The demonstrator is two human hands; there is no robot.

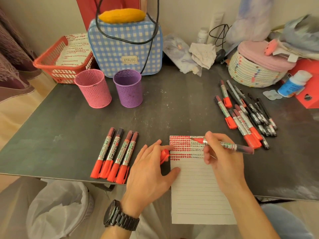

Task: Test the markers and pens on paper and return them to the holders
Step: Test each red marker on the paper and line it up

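Observation:
My right hand (222, 157) grips an uncapped red marker (229, 145), its tip over the top rows of the lined paper (198, 192), which bears red and black test marks. My left hand (151, 169) holds the marker's red cap (164, 155) between its fingers, thumb pressing the paper's left edge. Several capped red markers (114, 154) lie in a row to the left of the paper. A loose pile of red markers and black pens (248, 114) lies at the right. A pink holder (94, 87) and a purple holder (128, 87) stand upright at the back.
Behind the holders stand a blue checked bag (126, 47) and a red basket (60, 61) with used sheets. A woven basket (253, 68), a small bottle (293, 83) and crumpled paper (203, 54) crowd the back right. The paper overhangs the table's front edge (51, 175).

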